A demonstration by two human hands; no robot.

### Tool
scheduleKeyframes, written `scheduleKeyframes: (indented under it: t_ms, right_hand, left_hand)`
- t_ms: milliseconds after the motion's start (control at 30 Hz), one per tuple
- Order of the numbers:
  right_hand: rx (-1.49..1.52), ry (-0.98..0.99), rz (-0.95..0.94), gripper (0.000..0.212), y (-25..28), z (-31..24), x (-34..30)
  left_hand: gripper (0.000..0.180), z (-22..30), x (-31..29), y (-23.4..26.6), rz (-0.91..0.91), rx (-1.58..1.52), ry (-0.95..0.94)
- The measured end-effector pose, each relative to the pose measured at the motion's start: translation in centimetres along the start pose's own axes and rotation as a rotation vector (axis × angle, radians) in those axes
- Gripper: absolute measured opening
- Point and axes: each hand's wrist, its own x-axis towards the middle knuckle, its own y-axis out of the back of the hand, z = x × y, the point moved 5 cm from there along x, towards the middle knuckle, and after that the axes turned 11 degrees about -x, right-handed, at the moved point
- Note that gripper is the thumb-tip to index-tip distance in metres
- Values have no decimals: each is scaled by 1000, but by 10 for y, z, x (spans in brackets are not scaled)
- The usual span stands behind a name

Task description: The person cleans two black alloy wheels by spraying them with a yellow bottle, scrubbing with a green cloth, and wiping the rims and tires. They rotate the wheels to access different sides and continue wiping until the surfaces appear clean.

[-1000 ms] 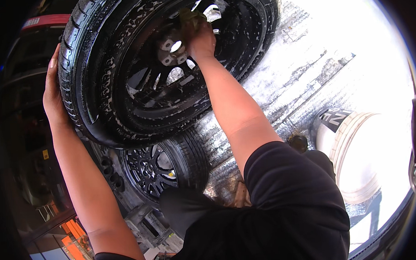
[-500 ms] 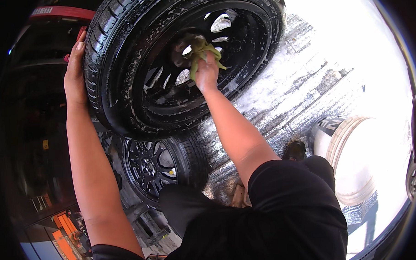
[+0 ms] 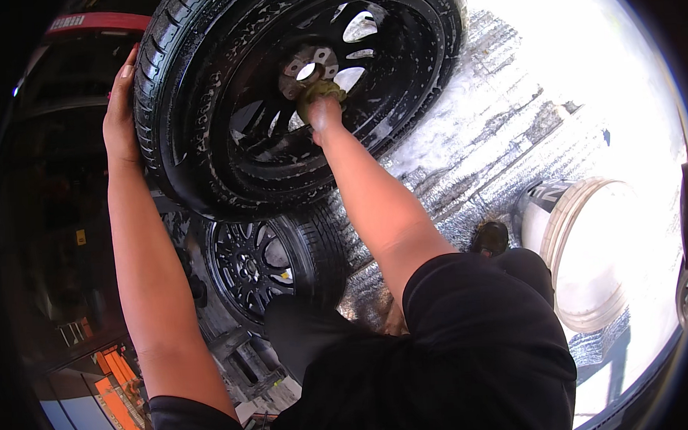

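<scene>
A large wet wheel (image 3: 228,162) with a black tire and dark rim stands tilted before me, its hollow inner side toward me and whitish suds on it. My left hand (image 3: 122,113) holds the tire's left edge, its fingers running up along the tread. Inside the rim, my right hand (image 3: 325,117) is closed on a yellow-green cloth (image 3: 315,95), pressed just below the hub's central hole. Motion blurs the right fingers a little, and part of the cloth is hidden by that hand.
Below the held wheel lies a second wheel (image 3: 247,268) with a black multi-spoke rim. A white bucket (image 3: 592,259) stands at the right, near my shoe (image 3: 490,239). Wet, sudsy planks (image 3: 470,150) form the floor. Orange items (image 3: 119,405) sit at the lower left.
My right hand has shifted the cloth down and left, from over the hub to below its hole, baring the hub face. The left hand keeps its place on the tire.
</scene>
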Motion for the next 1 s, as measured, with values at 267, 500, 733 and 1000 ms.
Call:
scheduleKeyframes:
  t_ms: [267,500,733,1000]
  right_hand:
    - [-1015,889,343,49,-41,-90,-123]
    - [-1350,772,217,35,47,-18,-34]
    - [116,478,99,55,-30,13,-25]
    - [-1387,521,-13,46,30,-83,-55]
  left_hand:
    - [60,-2,-8,19,92,-83,92]
    - [58,-4,-10,23,43,-77,45]
    - [58,-3,-3,-5,59,-84,33]
    - [60,-16,-9,50,93,-15,35]
